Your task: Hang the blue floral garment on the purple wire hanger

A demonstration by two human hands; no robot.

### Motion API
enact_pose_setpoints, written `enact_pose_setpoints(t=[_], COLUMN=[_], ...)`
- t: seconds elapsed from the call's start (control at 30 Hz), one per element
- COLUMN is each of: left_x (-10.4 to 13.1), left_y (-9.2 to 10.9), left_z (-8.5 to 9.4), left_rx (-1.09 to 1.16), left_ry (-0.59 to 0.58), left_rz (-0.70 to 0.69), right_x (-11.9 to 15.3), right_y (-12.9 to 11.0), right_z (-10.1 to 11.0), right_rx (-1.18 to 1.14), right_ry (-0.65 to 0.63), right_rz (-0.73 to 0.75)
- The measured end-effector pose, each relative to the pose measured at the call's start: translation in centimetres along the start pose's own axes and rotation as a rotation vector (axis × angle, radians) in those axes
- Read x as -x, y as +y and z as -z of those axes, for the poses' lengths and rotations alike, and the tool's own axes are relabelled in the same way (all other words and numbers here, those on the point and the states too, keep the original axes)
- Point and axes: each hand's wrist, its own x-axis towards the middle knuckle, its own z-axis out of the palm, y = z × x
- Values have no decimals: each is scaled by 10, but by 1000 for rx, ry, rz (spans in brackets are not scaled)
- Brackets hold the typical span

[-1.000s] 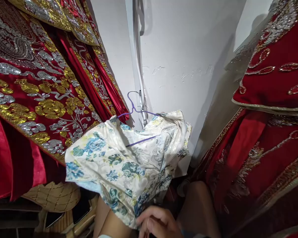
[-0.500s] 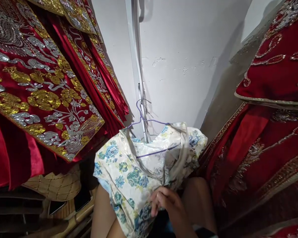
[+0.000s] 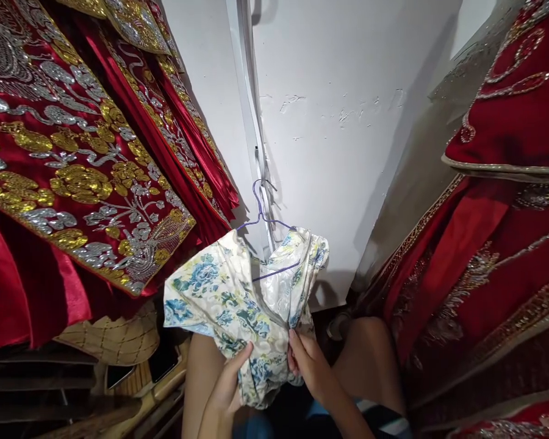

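Observation:
A white floral garment [image 3: 238, 305] with blue, green and yellow flowers hangs on a purple wire hanger [image 3: 259, 214], its V-shaped neckline facing up toward me. The hanger's lower bar shows through the neck opening. At the garment's lower left, my left hand [image 3: 229, 381] is closed on the cloth, thumb on top and the other fingers mostly hidden behind it. My right hand [image 3: 307, 360] pinches the front edge just below the point of the neckline. Bunched cloth lies between the two hands, above my lap.
Red garments with gold and silver embroidery [image 3: 86, 183] hang at the left. Another beaded red garment [image 3: 521, 134] hangs at the right. Behind stands a white wall [image 3: 329, 73] with a pale vertical strip [image 3: 244, 73]. A tan quilted item [image 3: 114, 341] lies lower left.
My left hand has come into view and taken hold of the garment. The right side of the garment has folded inward, and my right hand now grips its front edge, slightly higher.

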Motion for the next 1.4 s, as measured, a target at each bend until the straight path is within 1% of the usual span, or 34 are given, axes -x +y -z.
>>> enact_pose_setpoints(t=[0.1,0.17,0.3,0.33,0.37,0.4,0.47,0.53,0.67,0.83,0.9,1.0,1.03,1.1,1.23,1.3,1.33,1.37,1.4], left_x=[1,1,1,1,1,0,0,1,3,5,5,4,5,5,4,3,3,2,2], left_y=[-1,0,4,5,5,4,3,1,1,4,2,-4,-6,-6,2,3,1,-2,-8], left_z=[-5,-12,-27,-29,-31,-31,-30,-28,-29,-37,-36,-30,-28,-23,-19,-20,-22,-24,-27], left_rx=[41,35,-66,-84,-89,-83,-53,-27,-31,-49,-35,-3,-8,-35,-101,-202,-273,-349,-423], left_ry=[109,188,425,456,455,421,314,244,267,343,315,207,199,232,322,346,370,417,484], left_rz=[67,44,-30,-49,-69,-88,-103,-105,-87,-31,-16,-21,-26,-44,-152,-235,-310,-424,-574], right_x=[-2,-5,-6,-6,-5,-3,-1,0,-2,-5,-3,0,1,3,8,11,12,12,12], right_y=[-2,-3,-5,-6,-6,-6,-6,-5,-2,2,1,-2,-4,-8,-14,-15,-14,-14,-13], right_z=[-2,2,10,10,10,10,7,4,3,12,14,14,14,15,19,20,20,20,20], right_rx=[-11,-4,18,26,39,56,88,82,-2,-48,-49,-29,-19,0,90,148,167,179,185], right_ry=[-33,-20,38,45,41,20,-37,-65,-22,76,60,20,11,-15,-100,-115,-107,-90,-66], right_rz=[33,29,26,31,31,21,-8,-9,35,53,82,96,89,66,44,34,28,24,22])
